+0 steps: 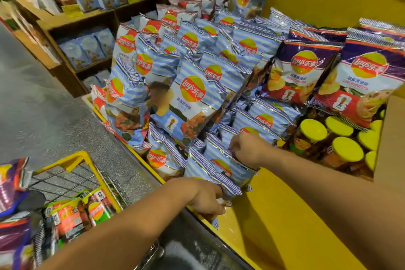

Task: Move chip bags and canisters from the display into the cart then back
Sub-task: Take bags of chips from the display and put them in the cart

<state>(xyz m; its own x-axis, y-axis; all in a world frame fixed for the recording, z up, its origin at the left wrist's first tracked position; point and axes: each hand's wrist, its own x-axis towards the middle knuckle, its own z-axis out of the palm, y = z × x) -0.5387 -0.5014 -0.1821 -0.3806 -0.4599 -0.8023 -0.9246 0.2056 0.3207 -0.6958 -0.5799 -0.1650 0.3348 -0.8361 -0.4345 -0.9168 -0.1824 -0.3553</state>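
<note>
Yellow display bin [274, 215], store aisle: a blue-striped chip bag [211, 174] is being gripped at its lower edge by the left hand [205, 196], while the right hand [248, 149] is pinching a neighbouring bag [225, 158] at one o'clock.

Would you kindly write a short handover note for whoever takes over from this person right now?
Left hand: grips the lower edge of a blue-and-white striped foil chip bag at the front of the yellow display.
Right hand: pinches the top edge of a second striped chip bag just behind it.
Yellow-framed wire cart, lower left: already holds purple chip bags and red and green canisters.
Yellow-lidded canisters stand at the display's right.
Whether the bags are going out or coming back cannot be told; most stock sits on the display.
</note>
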